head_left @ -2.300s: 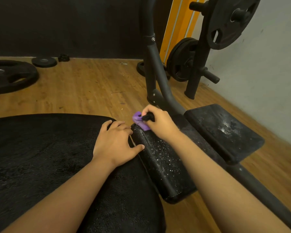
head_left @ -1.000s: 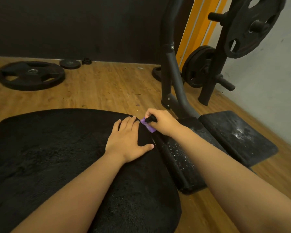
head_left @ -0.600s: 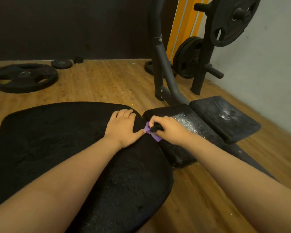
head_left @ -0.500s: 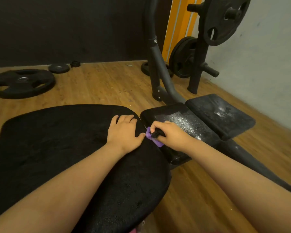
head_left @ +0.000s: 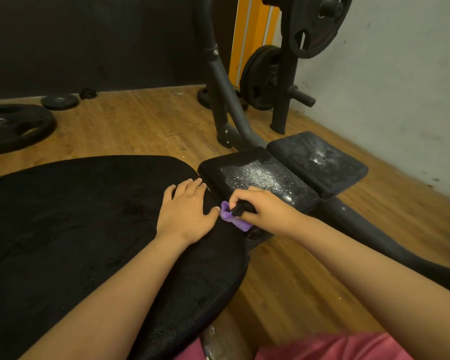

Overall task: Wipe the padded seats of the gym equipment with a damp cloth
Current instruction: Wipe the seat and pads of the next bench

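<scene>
A large black padded seat (head_left: 76, 229) fills the lower left. My left hand (head_left: 186, 213) lies flat on its right end, fingers straight. Right beside it is a smaller black pad (head_left: 257, 175), wet and speckled with droplets. My right hand (head_left: 261, 210) grips a purple and black cloth (head_left: 231, 218) and presses it on the near left edge of that small pad, by the gap between the two pads. A third black pad (head_left: 320, 159) lies further right, with a wet patch on top.
A dark metal frame post (head_left: 222, 100) rises behind the pads. A weight rack (head_left: 283, 74) with plates stands against the white wall at the right. Loose weight plates (head_left: 13, 126) lie on the wooden floor at the far left. A frame bar (head_left: 374, 237) runs along the floor at the right.
My right hand has drawn the cloth from the far end of the small pad's left edge to its near end. My left hand has stayed flat on the big pad.
</scene>
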The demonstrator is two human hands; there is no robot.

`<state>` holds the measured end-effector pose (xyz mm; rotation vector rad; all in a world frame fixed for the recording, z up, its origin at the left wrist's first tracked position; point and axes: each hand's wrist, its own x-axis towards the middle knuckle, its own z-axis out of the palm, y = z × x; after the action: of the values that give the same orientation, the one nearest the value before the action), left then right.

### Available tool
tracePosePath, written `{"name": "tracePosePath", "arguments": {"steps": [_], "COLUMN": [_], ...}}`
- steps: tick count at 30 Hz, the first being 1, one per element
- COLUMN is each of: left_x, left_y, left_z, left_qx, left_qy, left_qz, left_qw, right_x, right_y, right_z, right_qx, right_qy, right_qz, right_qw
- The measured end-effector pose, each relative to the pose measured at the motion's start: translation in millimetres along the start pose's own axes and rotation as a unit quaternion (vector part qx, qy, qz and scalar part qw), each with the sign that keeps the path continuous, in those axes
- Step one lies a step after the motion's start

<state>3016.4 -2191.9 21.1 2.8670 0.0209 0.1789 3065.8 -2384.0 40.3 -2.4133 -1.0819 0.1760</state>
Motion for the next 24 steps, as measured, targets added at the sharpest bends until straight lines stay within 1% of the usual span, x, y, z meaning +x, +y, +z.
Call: {"name": "tracePosePath", "arguments": {"steps": [7, 11, 15, 17, 19, 24], "left_x": [-0.5, 0.9, 1.0, 1.3, 1.1, 1.3], "left_y": [-0.6, -0.2, -0.5, -1.1, -1.5, -1.5], "left_z": [3.5, 6.2, 6.4, 6.4, 6.9, 8.3], "left_qx": [-0.021, -0.012, -0.018, -0.013, -0.011, -0.002], "left_qy": [0.031, 0.049, 0.051, 0.047, 0.041, 0.034], "left_qz": [0.007, -0.013, -0.019, -0.017, -0.018, -0.017], "left_qw": [0.999, 0.999, 0.998, 0.999, 0.999, 0.999], "right_x": [63.4, 98.8, 123.0, 126.4, 118.6, 61.1], "right_y": [13.3, 19.5, 22.8, 31.2, 47.3, 100.5], "right_z": [9.1, 6.8, -1.3, -5.5, -13.8, -44.7], "right_qx": [0.004, 0.015, 0.033, 0.035, 0.023, -0.004], "right_qy": [0.025, 0.034, 0.044, 0.071, 0.109, 0.190], "right_qz": [0.009, 0.011, 0.006, 0.027, 0.070, 0.190], "right_qw": [1.000, 0.999, 0.998, 0.997, 0.991, 0.963]}}
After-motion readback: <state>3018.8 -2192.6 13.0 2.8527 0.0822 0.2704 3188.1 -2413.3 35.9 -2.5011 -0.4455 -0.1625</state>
